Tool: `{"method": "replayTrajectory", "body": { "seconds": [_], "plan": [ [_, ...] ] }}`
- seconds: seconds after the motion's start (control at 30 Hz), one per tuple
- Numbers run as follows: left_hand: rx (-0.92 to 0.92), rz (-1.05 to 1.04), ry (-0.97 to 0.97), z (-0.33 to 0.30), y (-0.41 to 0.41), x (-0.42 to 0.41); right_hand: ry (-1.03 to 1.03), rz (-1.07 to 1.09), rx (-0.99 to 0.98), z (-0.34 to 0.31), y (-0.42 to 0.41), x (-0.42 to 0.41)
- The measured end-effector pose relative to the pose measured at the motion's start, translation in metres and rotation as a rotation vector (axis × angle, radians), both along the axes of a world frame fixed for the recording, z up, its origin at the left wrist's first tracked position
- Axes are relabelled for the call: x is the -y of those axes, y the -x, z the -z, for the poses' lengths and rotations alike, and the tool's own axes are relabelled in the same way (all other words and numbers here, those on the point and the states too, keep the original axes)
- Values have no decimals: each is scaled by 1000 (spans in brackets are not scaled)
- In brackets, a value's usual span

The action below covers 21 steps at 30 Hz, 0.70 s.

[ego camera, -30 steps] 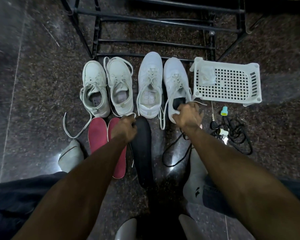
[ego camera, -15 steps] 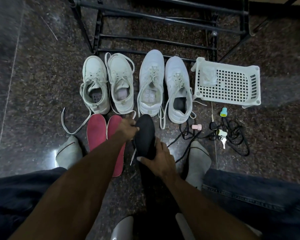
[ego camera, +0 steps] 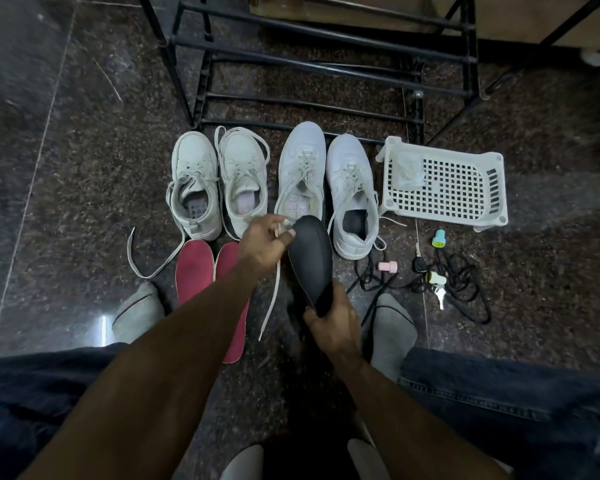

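A black insole (ego camera: pixel 310 258) is lifted off the floor, its toe pointing at the heel of a white sneaker (ego camera: pixel 300 174). My right hand (ego camera: pixel 329 322) grips the insole's heel end. My left hand (ego camera: pixel 265 242) is at the insole's toe, thumb against it, and pinches a white shoelace (ego camera: pixel 274 299) that hangs down from the fingers. To the right stands the matching white sneaker (ego camera: pixel 352 195) with a dark insole inside. Two more pale sneakers (ego camera: pixel 196 185) (ego camera: pixel 245 178) stand at the left.
Two red insoles (ego camera: pixel 193 271) lie on the dark stone floor under my left arm. A white plastic basket (ego camera: pixel 445 183) sits at the right, with black laces, keys and small caps (ego camera: pixel 440 278) below it. A black metal shoe rack (ego camera: pixel 312 67) stands behind the shoes. My socked feet (ego camera: pixel 392 327) flank the insoles.
My right hand left the right sneaker, came back to the black insole and now grips its heel. The insole has been raised off the floor. My left hand now pinches the white lace.
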State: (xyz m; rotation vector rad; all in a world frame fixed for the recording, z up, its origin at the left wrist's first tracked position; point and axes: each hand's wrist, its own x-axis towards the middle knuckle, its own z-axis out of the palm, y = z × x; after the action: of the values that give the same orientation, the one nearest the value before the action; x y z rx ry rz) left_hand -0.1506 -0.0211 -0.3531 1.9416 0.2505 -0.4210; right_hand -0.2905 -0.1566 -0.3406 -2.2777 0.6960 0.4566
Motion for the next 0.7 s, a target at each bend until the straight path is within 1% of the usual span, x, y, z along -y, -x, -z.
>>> {"method": "replayTrajectory", "body": {
  "seconds": [0.07,0.1,0.13,0.2,0.3,0.37,0.43,0.53,0.63,0.7],
  "plan": [
    [170,213,-188,0,-5,4,10,42,29,-1,-1,1],
    [212,299,-276,-1,-7,7,19,62,38,-2,-3,2],
    [223,364,-347,-1,-10,10,26,81,41,-1,-5,3],
    [152,439,-409,-2,-12,14,36,100,41,-1,-9,6],
    [109,472,-422,-5,-9,13,50,113,18,-3,-11,11],
    [114,459,-430,-10,-3,13,44,162,0,-3,-10,16],
    [79,424,-434,-14,5,12,24,221,18,-5,-8,20],
    [18,437,-438,-15,24,7,10,184,63,-9,-7,23],
    [10,488,-427,-17,48,1,-62,193,82,-15,-15,21],
    [60,458,-511,-17,63,-1,-100,225,72,-17,-22,20]
  ]
}}
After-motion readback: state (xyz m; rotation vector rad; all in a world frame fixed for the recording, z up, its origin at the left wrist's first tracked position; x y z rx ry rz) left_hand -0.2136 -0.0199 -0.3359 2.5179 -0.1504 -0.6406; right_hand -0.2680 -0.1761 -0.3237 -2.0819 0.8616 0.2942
